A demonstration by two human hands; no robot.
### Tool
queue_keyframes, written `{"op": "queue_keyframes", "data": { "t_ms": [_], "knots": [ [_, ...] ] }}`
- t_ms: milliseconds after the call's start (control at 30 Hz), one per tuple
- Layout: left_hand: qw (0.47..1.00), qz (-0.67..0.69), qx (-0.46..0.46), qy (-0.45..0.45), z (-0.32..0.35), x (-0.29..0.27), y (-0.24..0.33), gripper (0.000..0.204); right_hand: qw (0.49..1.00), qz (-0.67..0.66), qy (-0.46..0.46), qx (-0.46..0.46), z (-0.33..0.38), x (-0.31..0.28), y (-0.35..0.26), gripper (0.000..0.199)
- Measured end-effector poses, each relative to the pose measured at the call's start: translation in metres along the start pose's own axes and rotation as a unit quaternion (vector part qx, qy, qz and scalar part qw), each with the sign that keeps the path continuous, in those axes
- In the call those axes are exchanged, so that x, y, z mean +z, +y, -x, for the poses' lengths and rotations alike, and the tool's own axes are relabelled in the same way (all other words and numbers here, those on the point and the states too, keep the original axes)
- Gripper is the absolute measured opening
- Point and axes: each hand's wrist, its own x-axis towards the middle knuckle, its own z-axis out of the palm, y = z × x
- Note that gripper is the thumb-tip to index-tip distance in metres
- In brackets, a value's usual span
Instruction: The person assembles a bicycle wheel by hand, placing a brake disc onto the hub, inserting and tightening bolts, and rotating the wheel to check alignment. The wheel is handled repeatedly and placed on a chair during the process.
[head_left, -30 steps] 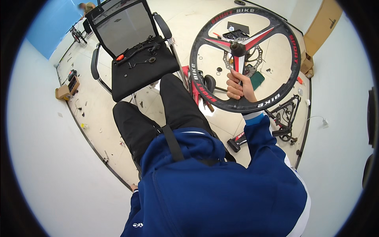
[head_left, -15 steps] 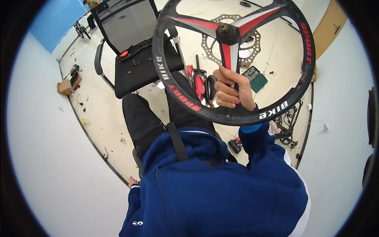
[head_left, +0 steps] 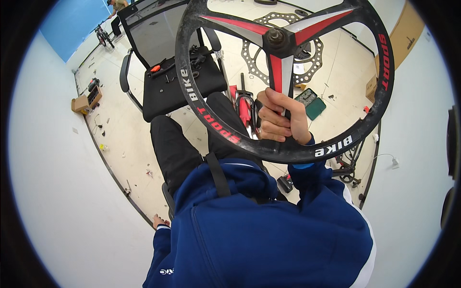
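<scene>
My right hand (head_left: 285,115) grips one spoke of a black bicycle wheel (head_left: 382,96) without a tyre, fingers wrapped round it near the rim. Three broad spokes with red and white panels meet at the hub, whose threaded axle end points up. Behind the wheel shows a brake disc (head_left: 248,57) with rows of holes, partly covered by the spokes. Low at my left side, my left hand (head_left: 161,222) has its fingers apart and holds nothing I can see; it is small in view.
A black office chair (head_left: 185,86) before me bears small parts and an orange item. On the floor are a bicycle fork (head_left: 245,96), a green case (head_left: 314,106), a cardboard box (head_left: 80,104) and bicycle parts (head_left: 348,168) at right. A person (head_left: 117,12) stands far left by a bicycle.
The wheel looks larger and sits slightly lower, still in my right hand. It has tilted a little, and more of the disc shows. My left hand has barely moved.
</scene>
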Motion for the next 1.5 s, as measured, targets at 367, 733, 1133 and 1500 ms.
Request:
{"op": "queue_keyframes", "data": {
  "t_ms": [367, 733, 1133, 1500],
  "knots": [
    [1.0, -0.005, 0.016, 0.011, 0.003, -0.023, 0.0, 0.034, 0.957, 0.241, 0.142, -0.079, -0.086, -0.035, -0.055, 0.043],
    [0.997, -0.061, 0.018, 0.053, 0.049, -0.017, 0.029, 0.05, 0.595, 0.731, 0.275, -0.188, -0.325, -0.029, -0.004, 0.042],
    [0.992, 0.1, -0.054, 0.056, 0.067, 0.004, 0.037, 0.037, 0.63, 0.726, 0.259, -0.094, -0.443, -0.051, 0.153, 0.036],
    [0.992, 0.038, -0.051, 0.108, 0.071, -0.042, 0.017, 0.036, 0.614, 0.746, 0.256, 0.019, -0.455, -0.124, 0.188, 0.034]
  ]
}}
